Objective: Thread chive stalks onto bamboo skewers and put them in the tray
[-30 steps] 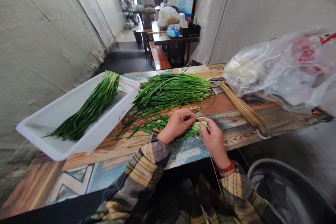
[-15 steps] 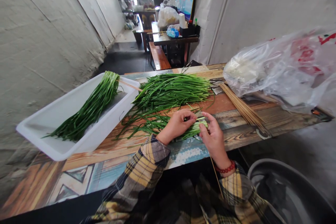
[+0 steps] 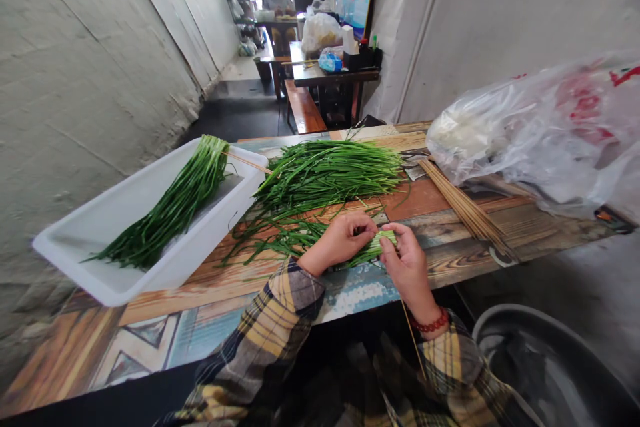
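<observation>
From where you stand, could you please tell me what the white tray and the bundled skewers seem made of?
White tray: probably plastic, satin finish, judging by its smooth, rounded rim. Bundled skewers: likely bamboo or wood, apparently unvarnished, from their tan colour.

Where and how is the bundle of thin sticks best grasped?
Probably around the middle of the stick bundle, coming from above on the left: the sticks lie close together lengthwise, and the large plastic bag crowds their right side.

On tbl [image 3: 450, 260]: greens pile [image 3: 335, 173] btwn tray [image 3: 210, 237] (L) & skewers [image 3: 460, 203] (R).
</observation>
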The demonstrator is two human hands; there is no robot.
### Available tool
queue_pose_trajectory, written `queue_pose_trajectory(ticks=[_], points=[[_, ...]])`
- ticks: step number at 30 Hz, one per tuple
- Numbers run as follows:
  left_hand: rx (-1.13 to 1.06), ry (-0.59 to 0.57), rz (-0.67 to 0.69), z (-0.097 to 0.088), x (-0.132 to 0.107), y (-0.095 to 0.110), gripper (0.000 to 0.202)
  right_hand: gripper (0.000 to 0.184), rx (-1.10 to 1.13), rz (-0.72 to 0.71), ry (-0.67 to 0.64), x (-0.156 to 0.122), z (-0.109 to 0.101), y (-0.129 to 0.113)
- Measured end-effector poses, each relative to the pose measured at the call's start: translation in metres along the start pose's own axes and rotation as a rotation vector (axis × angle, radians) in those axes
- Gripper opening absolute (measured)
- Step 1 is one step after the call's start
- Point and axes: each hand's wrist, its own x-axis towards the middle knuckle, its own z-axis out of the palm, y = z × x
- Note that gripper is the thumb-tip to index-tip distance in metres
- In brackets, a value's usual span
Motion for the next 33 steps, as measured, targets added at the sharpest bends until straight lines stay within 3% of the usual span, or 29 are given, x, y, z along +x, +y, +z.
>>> queue_pose_trajectory(ticks=[5,10,12,24,33], points=[[0.044,-0.039,0.019,-0.004,0.0,0.0,0.017,0.028,-0.011,0.025,-0.022,0.001,0.0,-0.002],[0.24,0.158,-0.056,-0.016,0.004,-0.015,0.018,0.032,-0.019,0.058,-0.038,0.004,0.0,-0.007],[0.327,0.168,-0.099,-0.02,0.007,-0.022,0.018,0.034,-0.019,0.056,-0.043,0.005,0.0,-0.009],[1.07,-0.166,-0.14,-0.007,0.057,-0.025,0.026,0.036,0.02,-0.01,-0.047,0.006,0.001,-0.009],[1.187,-0.235,-0.029,-0.012,0.057,-0.023,0.023,0.036,0.017,-0.04,-0.042,0.007,0.003,-0.007]])
